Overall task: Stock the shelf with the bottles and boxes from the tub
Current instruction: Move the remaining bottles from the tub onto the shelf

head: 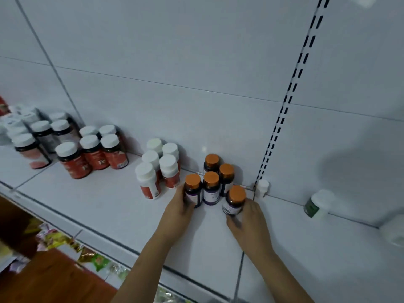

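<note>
Several dark bottles with orange caps stand grouped on the white shelf [105,200] against the back panel. My left hand [178,212] grips the front-left orange-capped bottle [193,189], which stands upright. My right hand [249,224] holds the front-right orange-capped bottle [235,200], which tilts slightly toward me. Between them stands another orange-capped bottle [211,188], with two more behind [226,174]. The tub is out of view.
Left of the group stand white-capped bottles with red labels [157,169] and darker red-labelled bottles [94,154]. A green-labelled white-capped bottle [318,203] lies at the right. A slotted upright [282,119] runs up the back panel. Colourful packets [65,241] show on the shelf below.
</note>
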{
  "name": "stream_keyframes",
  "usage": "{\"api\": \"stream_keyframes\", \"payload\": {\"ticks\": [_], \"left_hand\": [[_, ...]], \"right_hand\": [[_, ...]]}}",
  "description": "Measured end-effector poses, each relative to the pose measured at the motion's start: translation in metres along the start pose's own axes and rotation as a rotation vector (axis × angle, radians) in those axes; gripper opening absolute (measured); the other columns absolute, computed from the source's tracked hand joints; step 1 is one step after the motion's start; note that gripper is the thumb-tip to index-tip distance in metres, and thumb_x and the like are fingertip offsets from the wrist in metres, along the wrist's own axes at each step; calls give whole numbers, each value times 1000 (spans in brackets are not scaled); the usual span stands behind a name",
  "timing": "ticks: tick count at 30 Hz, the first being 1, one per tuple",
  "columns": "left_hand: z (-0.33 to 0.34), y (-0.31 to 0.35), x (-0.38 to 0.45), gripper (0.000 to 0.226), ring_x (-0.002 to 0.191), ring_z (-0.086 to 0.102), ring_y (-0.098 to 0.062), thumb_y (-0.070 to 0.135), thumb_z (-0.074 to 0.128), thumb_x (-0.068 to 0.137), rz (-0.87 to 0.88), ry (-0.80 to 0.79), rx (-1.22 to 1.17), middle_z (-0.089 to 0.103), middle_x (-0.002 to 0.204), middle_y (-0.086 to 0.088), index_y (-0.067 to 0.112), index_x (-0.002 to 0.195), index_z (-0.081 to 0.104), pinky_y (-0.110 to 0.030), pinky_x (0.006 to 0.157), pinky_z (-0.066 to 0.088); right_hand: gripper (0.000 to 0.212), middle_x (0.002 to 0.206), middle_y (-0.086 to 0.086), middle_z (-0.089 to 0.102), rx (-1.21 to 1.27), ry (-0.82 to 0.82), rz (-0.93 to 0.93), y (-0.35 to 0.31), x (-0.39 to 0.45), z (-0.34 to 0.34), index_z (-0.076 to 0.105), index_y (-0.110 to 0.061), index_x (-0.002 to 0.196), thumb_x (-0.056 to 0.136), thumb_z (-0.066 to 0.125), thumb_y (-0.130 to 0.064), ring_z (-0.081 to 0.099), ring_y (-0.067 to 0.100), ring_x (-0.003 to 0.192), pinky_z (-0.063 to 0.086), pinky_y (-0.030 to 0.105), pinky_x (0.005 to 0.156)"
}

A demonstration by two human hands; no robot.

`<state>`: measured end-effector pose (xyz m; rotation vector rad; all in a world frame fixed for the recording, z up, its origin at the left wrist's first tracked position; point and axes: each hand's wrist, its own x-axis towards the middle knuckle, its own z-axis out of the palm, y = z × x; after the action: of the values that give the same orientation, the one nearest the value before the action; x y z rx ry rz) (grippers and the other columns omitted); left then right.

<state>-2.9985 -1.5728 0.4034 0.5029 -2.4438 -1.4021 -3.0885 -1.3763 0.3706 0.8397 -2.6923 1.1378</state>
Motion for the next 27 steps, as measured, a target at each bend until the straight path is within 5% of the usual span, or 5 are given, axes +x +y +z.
{"api": "stream_keyframes", "payload": {"ticks": [7, 12, 16, 19, 27], "left_hand": [[9, -21, 8, 37, 91, 57, -7, 21, 67, 77, 169, -8, 182, 61, 102, 15, 31, 108, 50, -26, 75, 46], [11, -26, 12, 36, 90, 56, -11, 26, 69, 74, 271, -1, 263, 61, 101, 11, 27, 106, 53, -26, 76, 44], [15, -33, 14, 51, 112, 53, -18, 36, 65, 76, 244, -18, 350, 57, 118, 6, 23, 124, 50, -31, 92, 43], [19, -34, 15, 78, 144, 28, -25, 48, 56, 77, 170, -1, 453, 43, 148, -2, 16, 145, 37, -37, 112, 25], [19, -28, 11, 95, 148, 18, -29, 59, 35, 75, 39, -22, 538, 25, 159, -13, 5, 152, 22, -42, 118, 18]], "right_hand": [[52, 134, 0, 54, -251, 65, 85, 2, 7, 11, 50, -16, 137, 95, 53, -47, 46, 23, 128, 39, 39, 108], [69, 150, 4, 44, -334, 48, 177, -1, 9, 14, 38, -14, 149, 95, 30, -57, 35, 25, 140, 30, 40, 117], [67, 153, 5, 40, -346, 27, 185, -1, 8, 15, 34, -14, 151, 96, 34, -52, 31, 25, 142, 27, 38, 118], [67, 153, 8, 40, -325, 26, 195, 1, 6, 15, 37, -11, 149, 96, 33, -51, 33, 26, 141, 28, 38, 118], [56, 156, 10, 33, -149, -25, 236, -10, -15, 1, 35, -8, 149, 101, 48, -34, 25, 24, 144, 19, 32, 119]]}}
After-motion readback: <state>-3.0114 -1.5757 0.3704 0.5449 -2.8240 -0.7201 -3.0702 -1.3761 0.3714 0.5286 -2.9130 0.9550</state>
